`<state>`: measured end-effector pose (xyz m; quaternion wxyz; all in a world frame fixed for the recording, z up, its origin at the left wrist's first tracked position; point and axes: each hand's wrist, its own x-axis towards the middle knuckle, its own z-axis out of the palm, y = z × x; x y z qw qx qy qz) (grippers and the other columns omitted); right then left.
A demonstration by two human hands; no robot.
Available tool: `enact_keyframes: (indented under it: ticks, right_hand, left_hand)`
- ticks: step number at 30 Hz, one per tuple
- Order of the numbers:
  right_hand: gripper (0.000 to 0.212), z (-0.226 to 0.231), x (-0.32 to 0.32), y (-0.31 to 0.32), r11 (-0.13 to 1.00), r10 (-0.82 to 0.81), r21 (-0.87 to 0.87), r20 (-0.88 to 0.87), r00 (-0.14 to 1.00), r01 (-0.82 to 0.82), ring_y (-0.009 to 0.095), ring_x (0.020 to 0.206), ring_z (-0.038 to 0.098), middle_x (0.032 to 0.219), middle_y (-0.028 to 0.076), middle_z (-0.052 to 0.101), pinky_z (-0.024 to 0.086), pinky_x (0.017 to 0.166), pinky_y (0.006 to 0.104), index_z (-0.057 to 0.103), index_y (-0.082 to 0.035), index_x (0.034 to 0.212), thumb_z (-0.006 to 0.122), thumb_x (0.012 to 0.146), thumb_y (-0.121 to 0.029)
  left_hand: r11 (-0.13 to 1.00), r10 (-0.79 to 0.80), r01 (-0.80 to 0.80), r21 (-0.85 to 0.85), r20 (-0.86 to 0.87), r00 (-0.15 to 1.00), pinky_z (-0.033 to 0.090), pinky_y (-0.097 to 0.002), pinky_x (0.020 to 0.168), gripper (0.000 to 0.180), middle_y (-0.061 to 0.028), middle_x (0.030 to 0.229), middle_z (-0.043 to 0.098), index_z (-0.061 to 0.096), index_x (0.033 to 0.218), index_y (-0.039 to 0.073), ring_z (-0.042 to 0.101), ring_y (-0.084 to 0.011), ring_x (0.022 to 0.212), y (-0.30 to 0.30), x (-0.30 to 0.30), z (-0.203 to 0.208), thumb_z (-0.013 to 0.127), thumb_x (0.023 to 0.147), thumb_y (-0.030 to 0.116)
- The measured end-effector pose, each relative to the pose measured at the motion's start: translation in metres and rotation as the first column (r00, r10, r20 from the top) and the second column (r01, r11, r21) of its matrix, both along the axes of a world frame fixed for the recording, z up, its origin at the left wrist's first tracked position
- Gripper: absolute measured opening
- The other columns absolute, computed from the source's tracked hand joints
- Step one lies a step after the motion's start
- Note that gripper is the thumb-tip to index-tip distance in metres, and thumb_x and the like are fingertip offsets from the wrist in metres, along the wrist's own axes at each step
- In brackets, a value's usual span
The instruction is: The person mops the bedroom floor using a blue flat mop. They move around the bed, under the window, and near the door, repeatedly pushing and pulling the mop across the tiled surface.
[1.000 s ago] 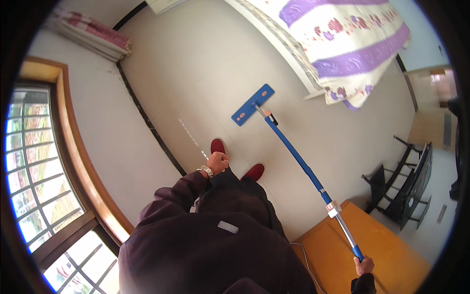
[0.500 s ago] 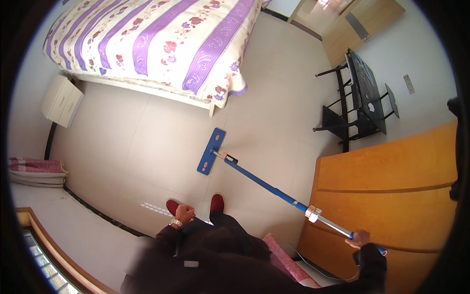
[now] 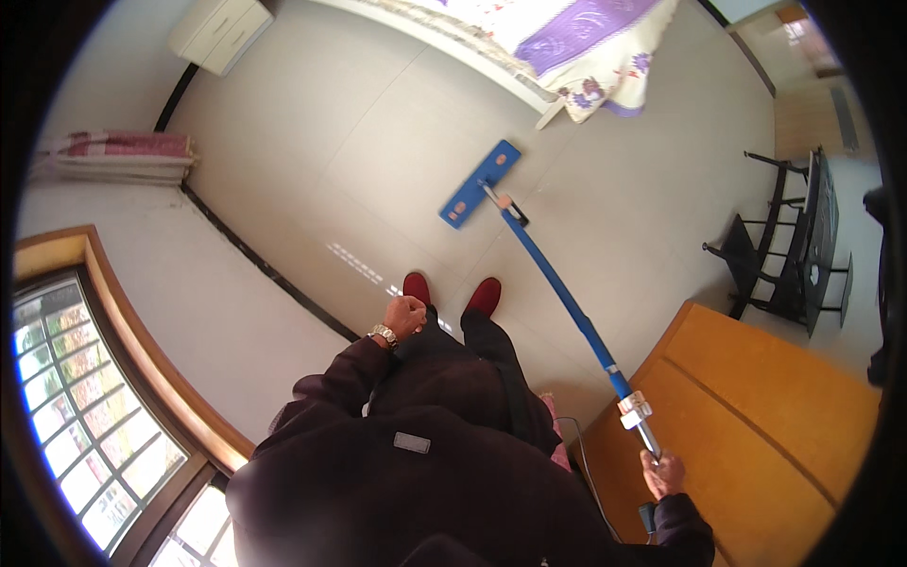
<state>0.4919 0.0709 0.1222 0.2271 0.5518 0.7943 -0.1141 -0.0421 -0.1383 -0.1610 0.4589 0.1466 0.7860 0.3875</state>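
- Bed [image 3: 578,42] and white nightstand [image 3: 222,38] have swung toward the top of the view since half a second ago, and less silver shaft now shows between the white clamp [image 3: 635,409] and the right hand [image 3: 665,474].
- Right hand's grip is wrapped round the shaft of the blue mop [image 3: 559,286], just behind that clamp, alongside the orange wooden furniture [image 3: 746,416].
- Down at the far end, the flat blue pad [image 3: 471,194] lies on the floor [image 3: 312,123], slanting, near the bed's corner leg [image 3: 550,113] and apart from it.
- Left hand [image 3: 404,317] keeps out of it: grip curled closed over the left trouser leg, near the left red shoe [image 3: 416,285], metal watch [image 3: 383,335] on the wrist. Whether anything sits inside that fist, I cannot tell.
- Striped sunlight falls along the floor's left edge, by the dark skirting; a black metal rack [image 3: 803,250] stands off to the right.
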Motion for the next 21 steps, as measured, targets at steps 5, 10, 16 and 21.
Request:
enact_keyframes:
  ticks: [5, 10, 16, 21]
  right_hand:
    - [0.040, -0.008, -0.091, 0.027, 0.970, 0.174, -0.174, 0.005, 0.985, -0.171, 0.041, 0.065, 0.061, 0.071, 0.024, 0.062, 0.048, 0.055, 0.0475, 0.061, -0.002, 0.088, 0.057, 0.085, -0.042]
    - [0.053, -0.106, -0.258, 0.028, 0.903, 0.333, -0.268, -0.057, 0.941, -0.335, 0.043, 0.073, 0.061, 0.073, 0.025, 0.062, 0.048, 0.068, 0.0509, 0.058, 0.001, 0.076, 0.044, 0.090, -0.048]
    - [0.045, -0.161, -0.421, 0.011, 0.777, 0.473, -0.293, -0.312, 0.824, -0.557, 0.043, 0.072, 0.061, 0.074, 0.024, 0.062, 0.048, 0.066, 0.0503, 0.062, 0.003, 0.074, 0.051, 0.088, -0.039]
    - [0.046, -0.162, -0.439, 0.025, 0.728, 0.584, -0.275, -0.231, 0.778, -0.628, 0.040, 0.073, 0.062, 0.075, 0.021, 0.064, 0.049, 0.065, 0.0480, 0.064, 0.000, 0.077, 0.050, 0.088, -0.042]
  left_hand:
    - [0.977, 0.215, -0.210, -0.046, 0.192, 0.958, 0.047, -0.0250, 0.042, 0.014, -0.0090, 0.062, 0.064, 0.065, 0.079, -0.004, 0.059, -0.0126, 0.047, -0.030, 0.018, 0.026, 0.055, 0.079, 0.007]
    - [0.928, 0.368, -0.354, -0.119, 0.141, 0.919, 0.047, -0.0247, 0.041, 0.017, -0.0114, 0.064, 0.064, 0.065, 0.087, -0.007, 0.060, -0.0137, 0.047, -0.098, -0.005, 0.019, 0.056, 0.079, 0.006]
    - [0.841, 0.538, -0.514, -0.171, 0.161, 0.827, 0.050, -0.0244, 0.048, 0.019, -0.0130, 0.071, 0.065, 0.062, 0.094, -0.007, 0.061, -0.0159, 0.053, -0.150, -0.002, 0.039, 0.056, 0.083, 0.008]
    - [0.827, 0.552, -0.516, -0.223, 0.150, 0.820, 0.050, -0.0251, 0.047, 0.019, -0.0132, 0.071, 0.065, 0.062, 0.093, -0.006, 0.061, -0.0162, 0.052, -0.157, 0.014, 0.055, 0.056, 0.083, 0.008]
